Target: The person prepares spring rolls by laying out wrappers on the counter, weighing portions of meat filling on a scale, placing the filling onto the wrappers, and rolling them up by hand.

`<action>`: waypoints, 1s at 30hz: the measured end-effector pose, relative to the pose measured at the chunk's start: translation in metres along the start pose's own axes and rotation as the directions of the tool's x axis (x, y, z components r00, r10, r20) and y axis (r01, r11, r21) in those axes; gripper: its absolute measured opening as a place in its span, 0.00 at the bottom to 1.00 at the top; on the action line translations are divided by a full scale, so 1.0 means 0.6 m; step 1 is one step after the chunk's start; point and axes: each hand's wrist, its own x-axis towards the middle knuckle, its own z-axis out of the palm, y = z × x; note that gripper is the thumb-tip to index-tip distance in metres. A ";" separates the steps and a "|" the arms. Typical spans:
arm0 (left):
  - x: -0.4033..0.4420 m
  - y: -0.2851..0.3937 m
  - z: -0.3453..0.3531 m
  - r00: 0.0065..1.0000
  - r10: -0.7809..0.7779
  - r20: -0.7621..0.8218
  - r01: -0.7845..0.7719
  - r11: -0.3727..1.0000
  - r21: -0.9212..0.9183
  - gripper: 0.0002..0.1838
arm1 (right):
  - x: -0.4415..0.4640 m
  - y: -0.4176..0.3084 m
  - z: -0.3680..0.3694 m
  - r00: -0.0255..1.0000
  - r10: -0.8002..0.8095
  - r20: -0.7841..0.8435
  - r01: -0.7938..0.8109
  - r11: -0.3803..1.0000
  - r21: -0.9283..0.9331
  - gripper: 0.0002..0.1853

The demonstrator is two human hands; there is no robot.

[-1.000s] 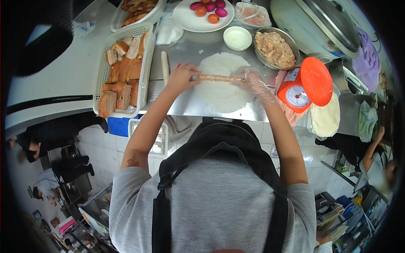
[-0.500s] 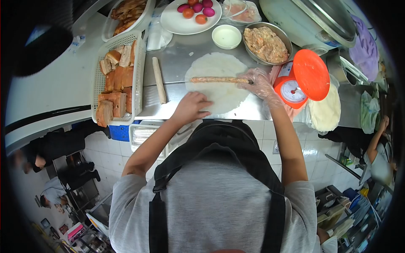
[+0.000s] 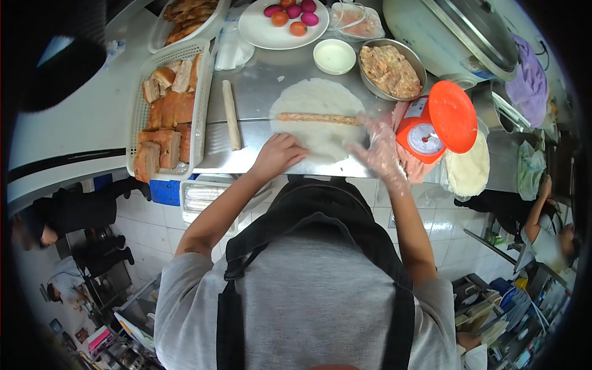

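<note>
A thin round white sheet point(image 3: 317, 135) lies on the steel counter, with a long narrow strip of meat filling point(image 3: 317, 117) across it. My left hand point(image 3: 280, 156), bare, rests at the sheet's lower left edge with its fingers together; whether they pinch the edge is hard to make out. In a clear plastic glove, my right hand point(image 3: 381, 148) is spread at the sheet's right side, near the strip's right end, holding nothing. A pale rolling pin point(image 3: 231, 115) lies left of the sheet. The steel bowl of minced filling point(image 3: 390, 69) stands behind on the right.
At the left is a basket of meat pieces point(image 3: 200, 123). Behind are a plate point(image 3: 253, 28) of red and pink balls and a white bowl point(image 3: 334, 57). On the right stand a red scale point(image 3: 425, 137) and pale dough point(image 3: 468, 166). Other people are at both sides.
My left hand came off the strip's left end and down to the sheet's lower left edge. My right hand let go of the strip's right end and moved nearer me, opening.
</note>
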 end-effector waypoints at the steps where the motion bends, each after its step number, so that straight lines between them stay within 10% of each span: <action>1: 0.008 -0.001 -0.003 1.000 -0.016 -0.006 0.016 1.000 -0.017 0.11 | -0.010 -0.016 0.008 0.998 -0.053 0.015 0.054 0.997 -0.063 0.42; 4: 0.066 -0.031 -0.024 0.985 -0.049 -0.167 0.047 0.999 -0.016 0.08 | -0.010 -0.036 0.024 0.973 -0.226 -0.055 0.207 0.951 -0.230 0.29; 6: 0.132 -0.053 -0.049 0.912 -0.408 0.025 0.391 0.854 -0.343 0.10 | 0.027 0.005 0.031 0.977 -0.126 -0.170 0.106 0.987 -0.122 0.20; 11: 0.229 -0.175 -0.027 0.837 -0.436 0.330 0.542 0.583 -0.605 0.13 | 0.124 0.039 0.048 0.945 0.085 -0.316 -0.062 0.995 0.083 0.11; 14: 0.228 -0.174 -0.038 0.870 -0.376 0.319 0.479 0.798 -0.364 0.26 | 0.144 0.070 0.067 0.943 0.077 -0.324 -0.067 0.997 0.041 0.10; 21: 0.207 -0.176 -0.045 0.895 -0.351 0.276 0.446 0.743 -0.499 0.52 | 0.105 0.032 0.099 0.837 -0.135 -0.530 -0.004 0.968 -0.253 0.10; 24: 0.199 -0.180 -0.051 0.872 -0.358 0.333 0.485 0.722 -0.494 0.59 | 0.135 -0.034 0.128 0.864 -0.450 -0.224 0.367 0.869 -0.330 0.12; 30: 0.192 -0.199 -0.047 0.880 -0.284 0.381 0.457 0.728 -0.511 0.65 | 0.178 -0.061 0.164 0.957 -0.226 0.180 0.271 0.920 -0.284 0.19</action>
